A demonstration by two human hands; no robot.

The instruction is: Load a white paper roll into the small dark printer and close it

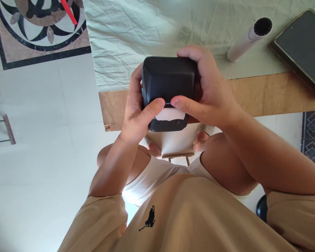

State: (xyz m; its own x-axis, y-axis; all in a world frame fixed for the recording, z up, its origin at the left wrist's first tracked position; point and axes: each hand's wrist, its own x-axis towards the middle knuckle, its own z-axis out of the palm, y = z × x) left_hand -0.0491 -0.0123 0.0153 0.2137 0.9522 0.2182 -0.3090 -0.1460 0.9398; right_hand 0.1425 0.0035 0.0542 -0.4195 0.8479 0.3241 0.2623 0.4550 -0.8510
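Observation:
Between my hands is a black portable label printer [170, 82] with rounded edges, held above the table's front edge. White paper [170, 114] shows at its slot, next to a small power button on the near side. My left hand [139, 108] wraps its left side, thumb on the top by partly covered lettering. My right hand [208, 87] grips the right side, its thumb also near the lettering and its index finger at the far edge. The other left fingers are mostly hidden behind the printer.
A wooden table edge [273, 91] runs below a pale green cloth [136, 31]. To the right stand a white cylinder [238, 49] with a black dotted end and a dark tablet-like device [301, 49]. A patterned floor inlay [49, 45] lies left, with a red strip [69, 12] over it.

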